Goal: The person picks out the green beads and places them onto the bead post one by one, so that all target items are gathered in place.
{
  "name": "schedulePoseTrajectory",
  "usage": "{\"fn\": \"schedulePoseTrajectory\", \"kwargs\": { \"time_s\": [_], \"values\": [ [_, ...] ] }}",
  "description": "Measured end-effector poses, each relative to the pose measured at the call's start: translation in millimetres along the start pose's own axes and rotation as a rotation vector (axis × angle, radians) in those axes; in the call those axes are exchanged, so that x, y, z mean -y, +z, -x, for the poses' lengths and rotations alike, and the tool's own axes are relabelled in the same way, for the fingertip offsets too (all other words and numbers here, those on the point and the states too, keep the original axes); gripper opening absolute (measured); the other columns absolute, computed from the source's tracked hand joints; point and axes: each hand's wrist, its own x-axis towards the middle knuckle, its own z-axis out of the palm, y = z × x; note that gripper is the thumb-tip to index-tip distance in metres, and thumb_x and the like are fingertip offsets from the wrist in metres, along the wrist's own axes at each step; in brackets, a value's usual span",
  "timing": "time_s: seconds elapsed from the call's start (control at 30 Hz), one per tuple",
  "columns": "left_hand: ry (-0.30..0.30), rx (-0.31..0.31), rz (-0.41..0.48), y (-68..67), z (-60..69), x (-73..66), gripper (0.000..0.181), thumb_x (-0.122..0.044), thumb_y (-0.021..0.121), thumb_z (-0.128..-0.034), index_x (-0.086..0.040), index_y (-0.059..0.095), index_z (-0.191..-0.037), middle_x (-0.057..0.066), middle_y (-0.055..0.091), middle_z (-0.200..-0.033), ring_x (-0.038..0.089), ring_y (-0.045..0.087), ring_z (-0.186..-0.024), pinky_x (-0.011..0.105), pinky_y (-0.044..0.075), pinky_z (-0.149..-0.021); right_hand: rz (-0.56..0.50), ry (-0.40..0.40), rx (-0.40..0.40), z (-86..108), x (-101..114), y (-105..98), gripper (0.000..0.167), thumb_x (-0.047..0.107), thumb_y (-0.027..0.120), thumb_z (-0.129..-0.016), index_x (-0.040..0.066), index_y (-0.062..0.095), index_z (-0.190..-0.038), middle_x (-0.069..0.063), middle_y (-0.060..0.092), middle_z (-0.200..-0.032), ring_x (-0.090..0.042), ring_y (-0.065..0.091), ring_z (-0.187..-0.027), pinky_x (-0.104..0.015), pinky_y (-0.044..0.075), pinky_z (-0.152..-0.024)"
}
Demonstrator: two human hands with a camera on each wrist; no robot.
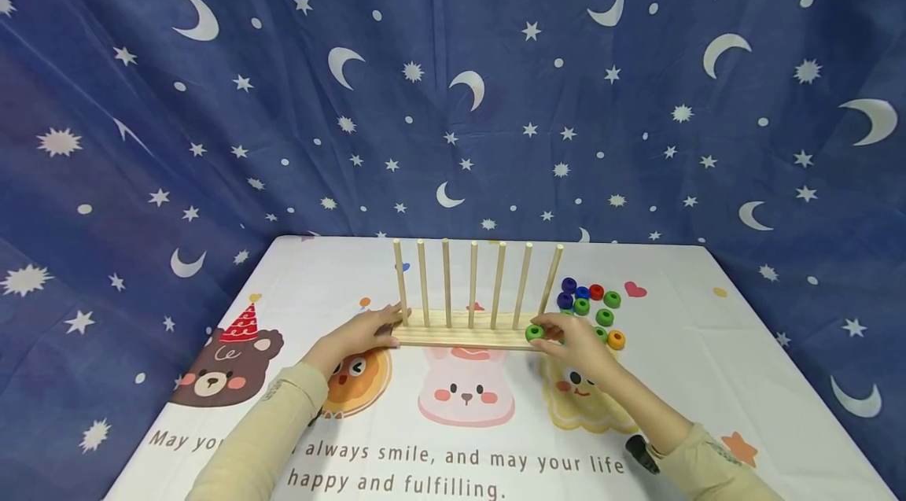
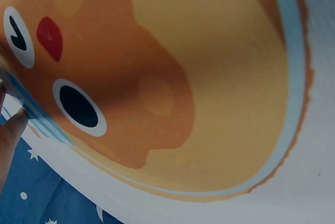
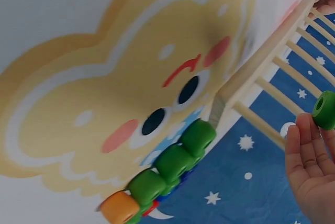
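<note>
A pale wooden rack (image 1: pixel 460 338) with a row of several upright pegs stands on the table. My left hand (image 1: pixel 362 332) holds its left end, thumb at the front and fingers toward the back. At the rack's right end, my right hand (image 1: pixel 579 342) pinches a green bead (image 1: pixel 534 336) between thumb and fingers, in front of the rightmost peg. The right wrist view shows this bead's hole (image 3: pixel 321 104) facing sideways, apart from the pegs. No beads are on the pegs. Only fingertips (image 2: pixel 18 119) of the left hand show in the left wrist view.
Loose beads lie right of the rack: several green (image 1: pixel 605 318), purple (image 1: pixel 565 300), a blue (image 1: pixel 583 293), a red (image 1: pixel 597 292) and an orange one (image 1: pixel 616 340). A printed white cloth (image 1: pixel 665 375) covers the table. A blue star-patterned curtain (image 1: pixel 439 147) hangs behind.
</note>
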Motion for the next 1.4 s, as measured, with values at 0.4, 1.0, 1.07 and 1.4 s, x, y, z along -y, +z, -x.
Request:
{"fn": "schedulePoseTrajectory", "kwargs": {
  "time_s": [0.4, 1.0, 1.07, 1.4],
  "values": [
    [0.005, -0.001, -0.008, -0.8, -0.4, -1.5, 0.061, -0.027, 0.065, -0.0867, -0.005, 0.045, -0.140, 0.023, 0.033, -0.148, 0.046, 0.034, -0.133, 0.058, 0.033, -0.106, -0.064, -0.091, -0.036, -13.2, 20, 7, 0.027, 0.009, 0.073, -0.081, -0.002, 0.067, -0.105, -0.009, 0.072, -0.092, -0.017, 0.066, -0.077, -0.027, 0.057, -0.072],
    [-0.015, -0.002, 0.007, 1.0, -3.5, -2.0, 0.064, -0.029, 0.065, -0.0862, -0.006, 0.043, -0.141, 0.024, 0.033, -0.148, 0.045, 0.034, -0.134, 0.058, 0.032, -0.107, -0.120, -0.153, -0.120, -29.4, 53, 11, 0.029, 0.008, 0.074, -0.079, -0.002, 0.068, -0.106, -0.011, 0.072, -0.095, -0.018, 0.065, -0.077, -0.033, 0.057, -0.073],
    [-0.006, -0.002, 0.010, 1.4, -3.4, -1.7, 0.063, -0.028, 0.065, -0.0865, -0.006, 0.043, -0.141, 0.023, 0.033, -0.148, 0.045, 0.034, -0.134, 0.058, 0.032, -0.107, -0.125, -0.156, -0.125, -30.8, 57, 11, 0.029, 0.009, 0.074, -0.079, -0.001, 0.068, -0.106, -0.011, 0.072, -0.095, -0.019, 0.066, -0.078, -0.035, 0.057, -0.073],
    [-0.027, -0.007, 0.021, 0.5, -0.7, -1.2, 0.063, -0.031, 0.065, -0.0860, -0.005, 0.045, -0.140, 0.026, 0.034, -0.147, 0.045, 0.034, -0.134, 0.056, 0.032, -0.108, -0.160, -0.231, -0.153, -42.0, 81, 8, 0.031, 0.007, 0.075, -0.079, 0.001, 0.066, -0.108, -0.010, 0.071, -0.096, -0.021, 0.067, -0.079, -0.029, 0.057, -0.074]
  ]
}}
